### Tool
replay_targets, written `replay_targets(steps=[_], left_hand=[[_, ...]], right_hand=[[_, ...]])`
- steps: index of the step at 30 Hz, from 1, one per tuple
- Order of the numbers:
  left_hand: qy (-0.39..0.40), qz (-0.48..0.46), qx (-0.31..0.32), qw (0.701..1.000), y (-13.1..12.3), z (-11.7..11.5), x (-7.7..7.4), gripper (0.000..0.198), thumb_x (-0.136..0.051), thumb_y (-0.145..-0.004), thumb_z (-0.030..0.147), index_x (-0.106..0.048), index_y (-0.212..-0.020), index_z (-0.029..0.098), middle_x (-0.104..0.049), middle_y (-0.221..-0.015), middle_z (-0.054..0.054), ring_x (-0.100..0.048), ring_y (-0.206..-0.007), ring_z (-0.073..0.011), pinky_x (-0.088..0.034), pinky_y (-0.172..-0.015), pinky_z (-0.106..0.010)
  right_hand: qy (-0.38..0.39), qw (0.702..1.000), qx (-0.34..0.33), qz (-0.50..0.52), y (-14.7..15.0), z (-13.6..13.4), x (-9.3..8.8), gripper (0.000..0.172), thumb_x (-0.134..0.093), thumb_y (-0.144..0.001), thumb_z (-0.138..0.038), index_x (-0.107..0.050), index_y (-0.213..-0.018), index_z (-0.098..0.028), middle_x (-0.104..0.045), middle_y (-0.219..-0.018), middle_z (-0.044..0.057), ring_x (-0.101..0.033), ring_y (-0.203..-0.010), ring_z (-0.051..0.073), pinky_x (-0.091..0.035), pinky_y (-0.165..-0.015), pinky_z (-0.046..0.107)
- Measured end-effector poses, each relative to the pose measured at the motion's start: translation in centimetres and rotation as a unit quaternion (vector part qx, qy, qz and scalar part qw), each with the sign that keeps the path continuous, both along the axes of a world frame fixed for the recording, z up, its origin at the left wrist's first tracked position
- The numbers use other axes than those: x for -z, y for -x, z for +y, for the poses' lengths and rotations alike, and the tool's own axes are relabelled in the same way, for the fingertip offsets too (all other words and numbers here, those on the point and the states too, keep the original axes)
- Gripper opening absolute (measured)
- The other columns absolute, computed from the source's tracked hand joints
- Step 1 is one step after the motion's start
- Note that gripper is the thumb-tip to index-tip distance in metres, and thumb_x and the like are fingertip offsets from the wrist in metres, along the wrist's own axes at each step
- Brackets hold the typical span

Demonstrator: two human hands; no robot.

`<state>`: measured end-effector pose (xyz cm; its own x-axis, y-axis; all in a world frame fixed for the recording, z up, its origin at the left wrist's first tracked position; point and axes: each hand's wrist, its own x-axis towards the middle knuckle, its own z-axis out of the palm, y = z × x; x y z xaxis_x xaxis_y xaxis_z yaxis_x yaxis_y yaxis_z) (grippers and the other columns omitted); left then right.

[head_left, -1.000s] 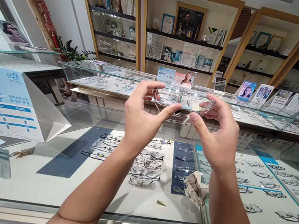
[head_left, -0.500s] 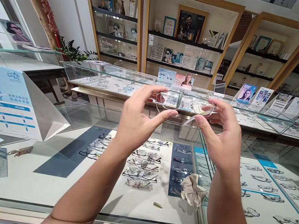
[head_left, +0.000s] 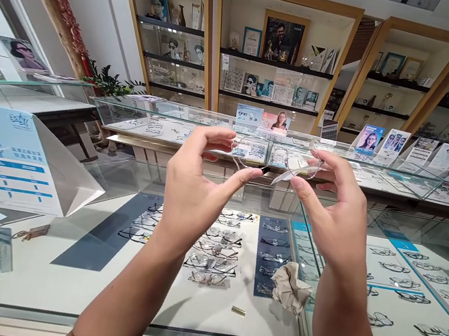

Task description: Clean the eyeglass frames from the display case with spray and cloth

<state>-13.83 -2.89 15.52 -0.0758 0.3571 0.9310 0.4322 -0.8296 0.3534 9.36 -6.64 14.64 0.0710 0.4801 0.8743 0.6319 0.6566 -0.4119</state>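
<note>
A pair of thin-framed clear eyeglasses (head_left: 253,152) is held up level above the glass counter. My left hand (head_left: 205,179) grips its left side, thumb at the lower rim and fingers curled behind. On the other side my right hand (head_left: 331,201) pinches the frame between thumb and fingers. A small white tag (head_left: 284,176) hangs near my right thumb. Through both lenses the far display case shows.
Rows of eyeglasses (head_left: 212,263) lie in the glass case (head_left: 221,335) below. A crumpled beige cloth (head_left: 291,287) and a small gold piece (head_left: 238,311) are on the counter. A blue-white sign (head_left: 13,159) stands at left, shelves (head_left: 277,64) behind.
The fingers of my left hand have loosened and shifted slightly left, uncovering more of the left lens. The eyeglasses stay at nearly the same height.
</note>
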Motion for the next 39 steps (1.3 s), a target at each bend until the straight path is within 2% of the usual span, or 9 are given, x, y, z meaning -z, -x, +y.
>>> replay_targets(steps=[6, 19, 32, 39], left_hand=[[-0.003, 0.006, -0.021, 1.000, -0.27, -0.14, 0.07, 0.049, -0.094, -0.088, 0.059, -0.072, -0.120, 0.030, -0.078, -0.118, -0.005, -0.076, -0.110, -0.0262, -0.067, -0.096, -0.043], [-0.012, 0.008, -0.034, 0.999, -0.74, -0.25, 0.39, 0.046, -0.091, -0.091, 0.061, -0.071, -0.121, 0.032, -0.078, -0.116, -0.004, -0.077, -0.109, -0.0275, -0.068, -0.091, -0.044], [0.001, 0.023, -0.018, 1.000, -0.45, -0.13, 0.26, 0.045, -0.093, -0.090, 0.057, -0.072, -0.119, 0.030, -0.078, -0.117, -0.004, -0.076, -0.109, -0.0269, -0.067, -0.093, -0.042], [0.009, 0.010, -0.008, 1.000, -0.54, -0.50, -0.10, 0.049, -0.091, -0.089, 0.064, -0.073, -0.120, 0.032, -0.077, -0.120, -0.005, -0.075, -0.114, -0.0294, -0.066, -0.096, -0.046]], right_hand=[[0.005, 1.000, 0.011, 0.002, 0.12, 0.05, 0.12, 0.047, -0.077, -0.103, -0.047, -0.067, -0.148, -0.037, -0.077, -0.137, 0.008, -0.075, -0.122, 0.033, -0.066, -0.102, 0.057], [-0.009, 1.000, 0.020, -0.008, 0.24, -0.37, 0.19, 0.043, -0.074, -0.105, -0.047, -0.066, -0.147, -0.039, -0.078, -0.136, 0.007, -0.077, -0.120, 0.034, -0.068, -0.103, 0.060], [0.001, 1.000, 0.016, 0.000, 0.06, -0.78, -0.11, 0.042, -0.076, -0.103, -0.048, -0.068, -0.143, -0.037, -0.077, -0.135, 0.008, -0.076, -0.124, 0.035, -0.068, -0.105, 0.063], [0.006, 1.000, 0.020, 0.001, 0.24, -0.84, -0.09, 0.041, -0.077, -0.104, -0.045, -0.067, -0.142, -0.036, -0.077, -0.135, 0.008, -0.076, -0.125, 0.034, -0.069, -0.103, 0.060]])
